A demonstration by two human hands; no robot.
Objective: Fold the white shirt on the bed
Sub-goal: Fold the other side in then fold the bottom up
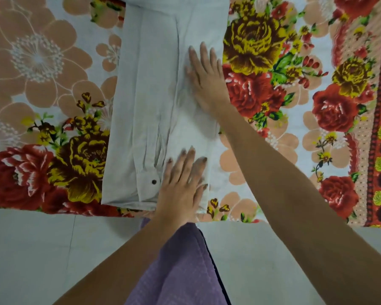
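Shirt: white shirt (154, 102) lay as a long narrow strip on the bed (273, 133), sleeves tucked in.
Left hand (180, 183): flat, fingers spread, pressing near hem.
Right hand (207, 78): flat, pressing mid-strip.
Handling: light, limp, creases easily; probably best lifted by hem corners.

The left hand (180, 186) lies flat, palm down, at the near edge of the scene, its fingers (190, 156) straight, slightly spread and pointing away. The left forearm (119, 256) is bare and comes up from the near left. The right hand (207, 80) reaches farther out, also flat and palm down, fingers (204, 55) straight and close together, pointing far. The bare right forearm (295, 194) stretches in from the near right, nearly straight.
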